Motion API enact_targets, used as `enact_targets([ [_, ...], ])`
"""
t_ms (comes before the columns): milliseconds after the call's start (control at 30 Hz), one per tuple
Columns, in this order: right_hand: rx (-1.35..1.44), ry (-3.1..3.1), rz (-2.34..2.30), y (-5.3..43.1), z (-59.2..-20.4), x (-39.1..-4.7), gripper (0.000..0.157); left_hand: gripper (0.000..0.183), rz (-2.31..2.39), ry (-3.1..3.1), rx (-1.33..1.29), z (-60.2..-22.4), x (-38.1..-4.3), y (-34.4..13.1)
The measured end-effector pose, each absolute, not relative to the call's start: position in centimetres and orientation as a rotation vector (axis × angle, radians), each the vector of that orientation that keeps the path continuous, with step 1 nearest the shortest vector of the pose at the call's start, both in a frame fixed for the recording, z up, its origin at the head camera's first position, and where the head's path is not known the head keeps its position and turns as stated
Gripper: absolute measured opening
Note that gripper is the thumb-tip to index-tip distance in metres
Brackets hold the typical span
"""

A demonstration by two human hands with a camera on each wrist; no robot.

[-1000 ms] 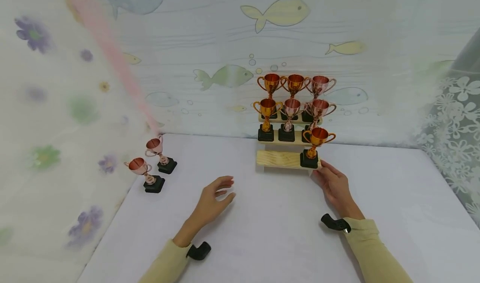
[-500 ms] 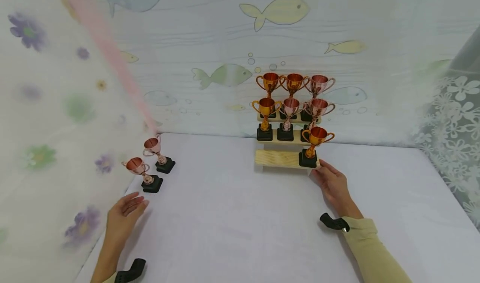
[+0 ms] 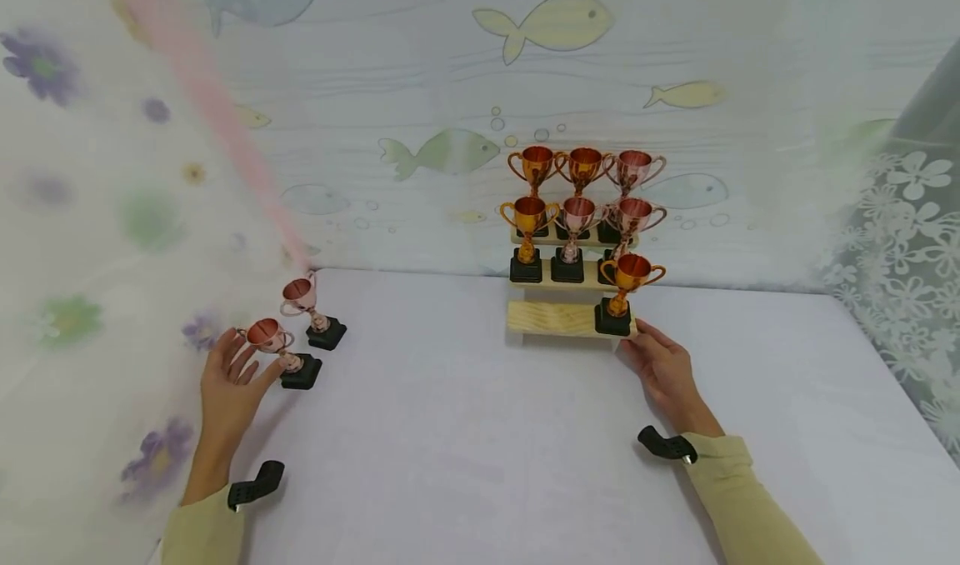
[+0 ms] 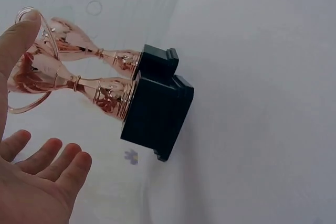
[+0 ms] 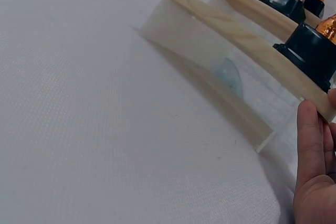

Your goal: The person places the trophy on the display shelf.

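Observation:
My left hand (image 3: 228,394) reaches round the nearer rose-gold trophy cup (image 3: 264,336) at the table's left, fingers spread. In the left wrist view the thumb (image 4: 23,35) overlaps one handle, while the other fingers stay apart from the cup. Close behind stands a second rose-gold trophy (image 3: 300,295); both have black bases. My right hand (image 3: 667,377) holds the right end of the lowest step of a three-tier wooden display shelf (image 3: 555,318), thumb at its front edge. A gold trophy (image 3: 632,272) sits on that step's right end, the remainder of the step bare.
Gold and rose-gold trophies, among them a gold one (image 3: 529,212), fill the upper two tiers. The shelf stands at the back of the white table (image 3: 450,448), near a fish-patterned curtain (image 3: 420,65). A flowered curtain (image 3: 75,257) borders the left side.
My left hand has swept left from the table's middle, then forward round the nearer rose-gold trophy. The right hand stays at the shelf. The view has shifted slightly.

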State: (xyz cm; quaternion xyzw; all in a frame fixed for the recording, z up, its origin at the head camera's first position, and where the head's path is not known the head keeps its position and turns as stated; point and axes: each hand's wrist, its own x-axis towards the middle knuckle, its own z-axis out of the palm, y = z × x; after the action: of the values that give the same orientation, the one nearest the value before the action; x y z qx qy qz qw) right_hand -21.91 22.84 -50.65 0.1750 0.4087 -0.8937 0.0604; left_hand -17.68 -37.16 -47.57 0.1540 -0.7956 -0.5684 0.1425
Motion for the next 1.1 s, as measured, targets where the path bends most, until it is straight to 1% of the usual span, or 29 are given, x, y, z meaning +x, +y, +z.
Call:
enact_targets([
  [233, 0.492, 1.245, -2.694, 23.0, -50.9, -21.9, 0.024, 0.087, -1.765, -2.110, 0.329, -47.1, -19.9, -36.2],
  [467, 0.487, 1.231, -2.700, 22.9, -50.8, -21.8, 0.026, 0.077, -1.880, -1.920, 0.260, -47.1, -20.9, -35.4],
  [600, 0.488, 1.235, -2.701, 22.9, -50.8, -21.9, 0.025, 0.072, -1.886, -1.858, 0.267, -47.0, -21.1, -35.1],
  [900, 0.491, 1.228, -2.704, 22.9, -50.8, -21.8, 0.023, 0.061, -1.853, -1.805, 0.281, -47.2, -20.3, -35.1],
  [1100, 0.488, 1.220, -2.712, 22.9, -50.7, -21.9, 0.023, 0.061, -1.821, -1.793, 0.247, -47.4, -20.1, -35.4],
])
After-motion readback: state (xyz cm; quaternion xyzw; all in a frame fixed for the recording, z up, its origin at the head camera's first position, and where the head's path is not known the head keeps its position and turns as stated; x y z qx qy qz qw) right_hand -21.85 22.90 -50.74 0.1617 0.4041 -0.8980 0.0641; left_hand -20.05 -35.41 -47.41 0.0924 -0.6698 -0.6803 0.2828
